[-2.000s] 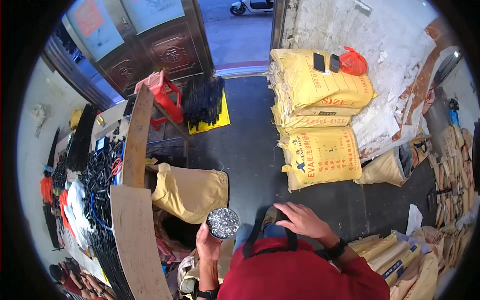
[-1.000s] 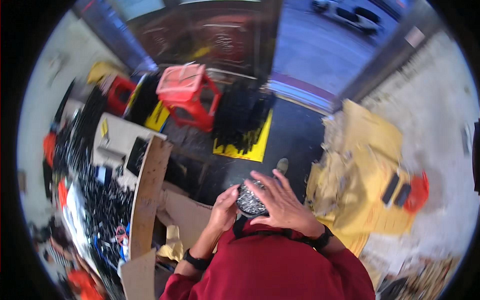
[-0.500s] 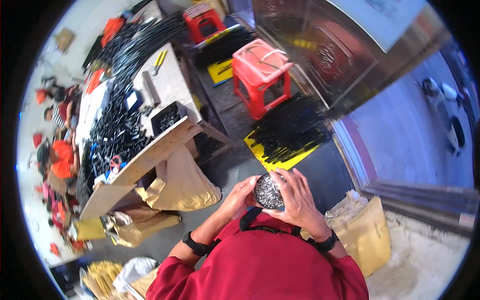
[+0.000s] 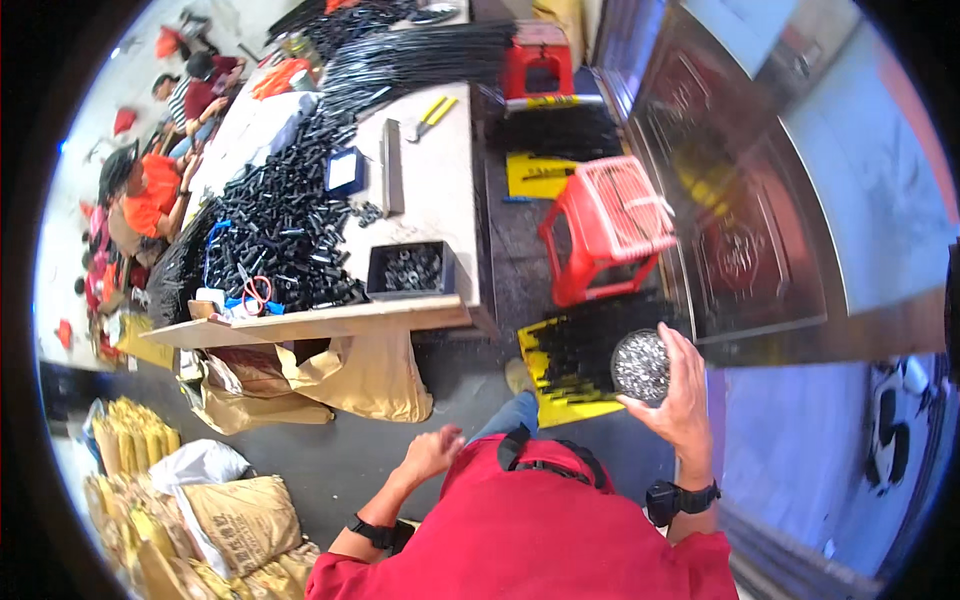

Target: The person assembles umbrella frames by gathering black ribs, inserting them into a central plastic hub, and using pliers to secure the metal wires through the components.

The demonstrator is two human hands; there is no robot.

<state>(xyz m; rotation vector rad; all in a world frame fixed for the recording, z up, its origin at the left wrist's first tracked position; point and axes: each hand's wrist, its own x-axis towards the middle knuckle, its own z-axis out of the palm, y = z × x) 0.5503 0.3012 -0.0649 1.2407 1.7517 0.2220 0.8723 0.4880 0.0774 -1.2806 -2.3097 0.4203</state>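
Right hand [image 4: 684, 405]: fingers and thumb clasped round the dark tub [image 4: 614, 373] of silver bits [image 4: 641, 366]; left hand [image 4: 430, 454] curled, can't tell how tightly. Tub's above black strips [image 4: 578, 350], right of tabletop [image 4: 432, 205]. Looks like carrying; next move needs it level.

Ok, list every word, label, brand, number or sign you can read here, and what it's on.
Tan sack at lower left: dark printing, too small and blurred to read.
Dark brown panelled door: raised emblem, too unclear to read.
No other text is legible.
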